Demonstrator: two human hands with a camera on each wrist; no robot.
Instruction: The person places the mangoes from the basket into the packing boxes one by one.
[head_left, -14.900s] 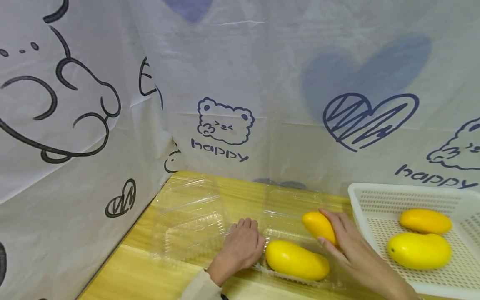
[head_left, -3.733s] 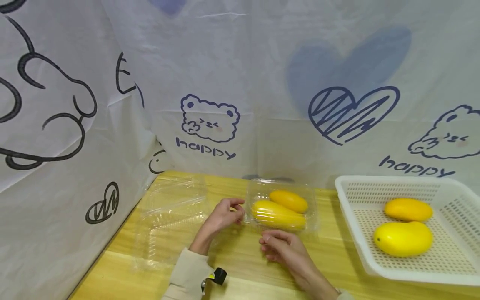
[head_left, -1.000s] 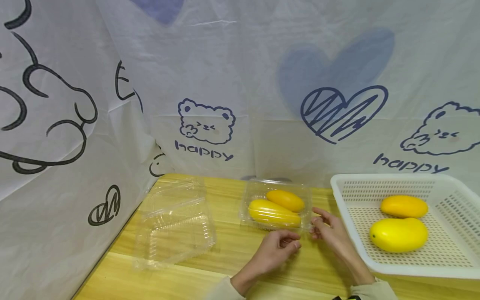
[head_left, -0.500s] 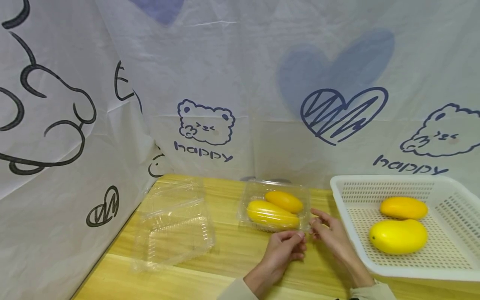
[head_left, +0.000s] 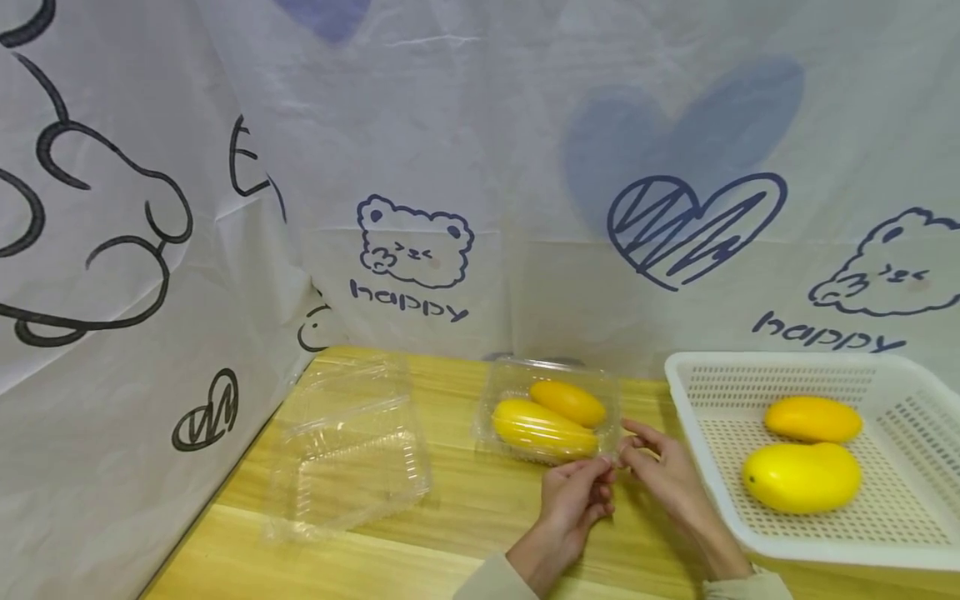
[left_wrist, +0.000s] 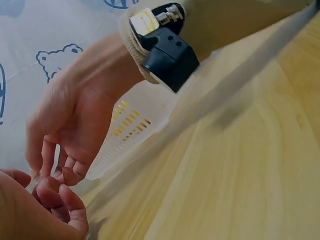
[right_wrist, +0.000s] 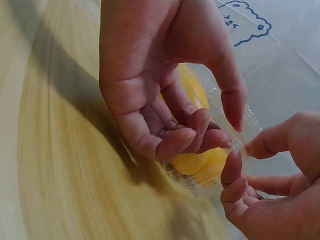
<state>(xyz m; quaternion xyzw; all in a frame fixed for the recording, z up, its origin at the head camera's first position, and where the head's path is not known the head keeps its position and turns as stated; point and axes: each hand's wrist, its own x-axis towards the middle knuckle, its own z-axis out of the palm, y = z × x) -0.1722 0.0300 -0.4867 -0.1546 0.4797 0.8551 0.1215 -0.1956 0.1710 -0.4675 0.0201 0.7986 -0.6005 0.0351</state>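
A clear plastic clamshell box with its lid down stands on the wooden table. Under the lid lie two yellow mangoes, a longer front mango and a smaller rear mango. At the box's front right corner, my left hand pinches the thin rim between thumb and index finger. My right hand pinches the same corner from the right side. In the right wrist view, the fingertips of the left hand and right hand nearly meet at the clear edge.
To the left lies another clear clamshell box, lid open and nothing in it. A white perforated basket on the right holds an orange-yellow mango and a bigger yellow mango. A printed cloth hangs behind the table.
Earlier the right hand held a mango beside the open box; both mangoes are now inside, lid down. In the last second my left hand has moved up and right to the corner.
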